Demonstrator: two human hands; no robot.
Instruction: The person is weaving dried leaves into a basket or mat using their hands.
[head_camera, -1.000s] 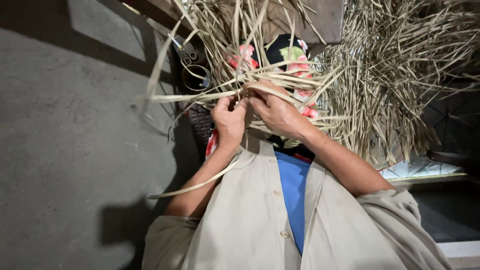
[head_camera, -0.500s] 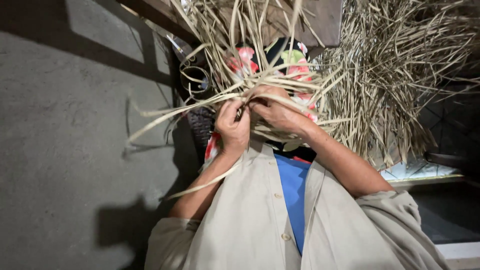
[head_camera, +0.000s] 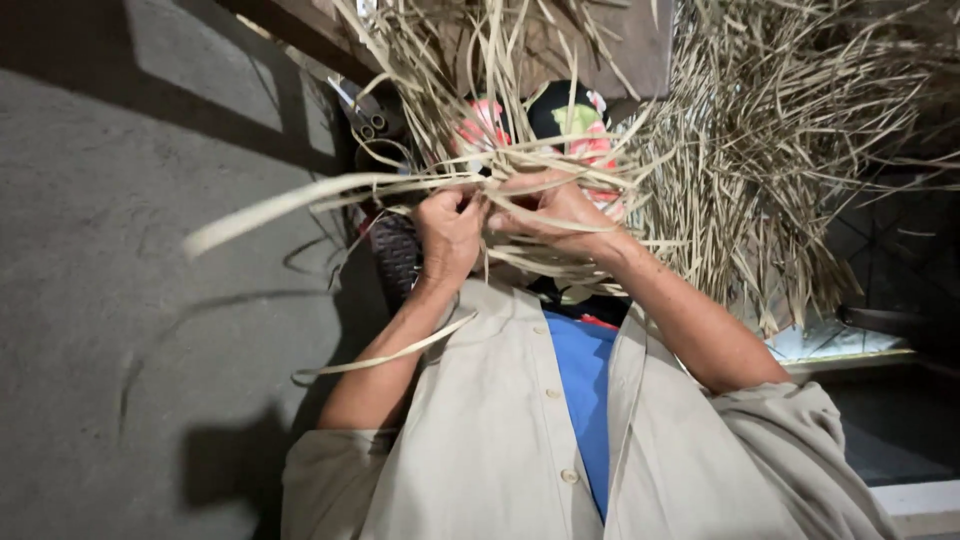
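Hands (head_camera: 505, 225) stay clenched on straw strips (head_camera: 300, 197); strips swung higher.

It looks like a rough home workshop for weaving: a bare grey concrete floor (head_camera: 130, 330), a great heap of dried straw strips (head_camera: 800, 150), and a dark timber beam (head_camera: 300, 30). Some pipes (head_camera: 370, 115) lie beside it, dimly seen.

Dry, matt straw strips (head_camera: 330, 190) (fibrous, pale); rough grey concrete floor (head_camera: 130, 300).
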